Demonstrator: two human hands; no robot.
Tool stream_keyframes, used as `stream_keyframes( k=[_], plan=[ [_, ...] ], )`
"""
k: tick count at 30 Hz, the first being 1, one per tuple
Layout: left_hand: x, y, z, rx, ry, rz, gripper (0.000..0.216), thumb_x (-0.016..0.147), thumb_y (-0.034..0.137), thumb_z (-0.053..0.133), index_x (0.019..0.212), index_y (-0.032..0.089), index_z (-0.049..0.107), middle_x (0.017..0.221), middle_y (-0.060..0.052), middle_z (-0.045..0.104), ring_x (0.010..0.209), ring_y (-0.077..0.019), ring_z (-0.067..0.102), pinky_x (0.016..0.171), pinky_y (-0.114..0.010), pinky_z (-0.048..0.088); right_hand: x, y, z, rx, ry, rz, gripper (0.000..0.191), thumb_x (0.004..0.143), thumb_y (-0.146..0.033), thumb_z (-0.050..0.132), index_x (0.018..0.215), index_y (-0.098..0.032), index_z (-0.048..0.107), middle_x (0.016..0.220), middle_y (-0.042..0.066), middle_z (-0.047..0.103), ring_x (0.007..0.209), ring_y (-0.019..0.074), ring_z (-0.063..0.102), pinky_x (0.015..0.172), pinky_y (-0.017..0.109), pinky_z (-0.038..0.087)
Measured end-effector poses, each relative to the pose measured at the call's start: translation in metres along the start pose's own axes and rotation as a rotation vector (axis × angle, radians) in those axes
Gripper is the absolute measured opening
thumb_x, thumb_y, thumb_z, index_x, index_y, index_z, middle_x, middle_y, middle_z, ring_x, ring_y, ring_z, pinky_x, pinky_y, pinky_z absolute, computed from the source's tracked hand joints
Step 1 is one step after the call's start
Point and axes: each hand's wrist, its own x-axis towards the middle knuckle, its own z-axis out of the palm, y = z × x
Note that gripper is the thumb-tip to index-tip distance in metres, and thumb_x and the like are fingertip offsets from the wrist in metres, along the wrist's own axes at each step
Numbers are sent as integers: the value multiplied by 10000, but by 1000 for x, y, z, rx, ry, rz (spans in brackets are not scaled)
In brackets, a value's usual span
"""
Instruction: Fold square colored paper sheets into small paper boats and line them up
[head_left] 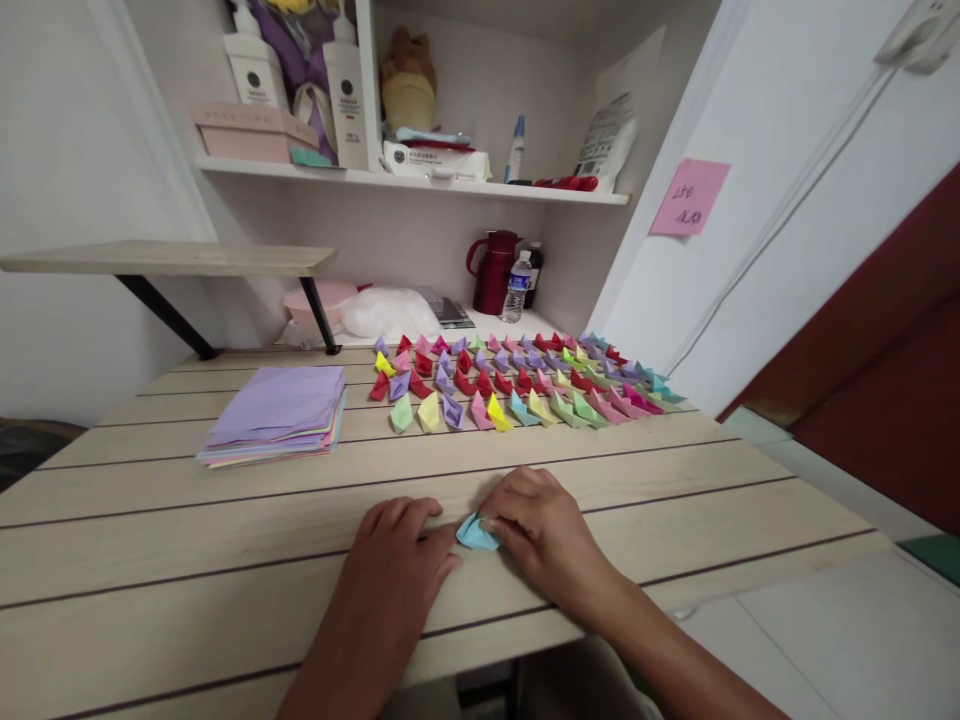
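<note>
A small folded piece of light blue paper (478, 534) lies low over the table near its front edge. My right hand (544, 530) has its thumb and fingers closed on the right side of this blue paper. On the other side, my left hand (397, 560) rests on the table with thumb and fingers apart, a fingertip at the paper's left corner. Beyond my hands stand several rows of folded paper boats in many colours, among them a bright yellow boat (498, 413) and a green boat (401, 414). A stack of square paper (277, 405), purple on top, lies left of them.
The slatted wooden table (187, 510) ends at the front near my wrists. A raised wooden shelf (172, 257) on black legs stands at the back left. Behind the boats are a red jug (495, 270) and a water bottle (517, 287). A pink note (690, 197) hangs at right.
</note>
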Motion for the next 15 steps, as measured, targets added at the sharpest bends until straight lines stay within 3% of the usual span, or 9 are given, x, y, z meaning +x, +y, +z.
stream_keyframes(
  k=[8, 15],
  plan=[
    [-2, -7, 14, 27, 22, 8, 270, 847, 221, 699, 1111, 279, 698, 1177, -38, 708, 1083, -242, 634, 932, -430, 499, 0, 2, 2, 2, 22, 9, 104, 911, -180, 650, 861, -241, 718, 901, 33, 739, 884, 225, 614, 845, 387, 407],
    [1, -3, 10, 72, 27, 0, 323, 782, 168, 757, 1096, 229, 711, 1143, -57, 735, 1037, -253, 674, 900, -435, 546, 2, 2, 1, 43, 57, 38, 60, 892, -206, 694, 862, -253, 719, 940, 23, 749, 907, 220, 634, 864, 383, 430]
  ],
)
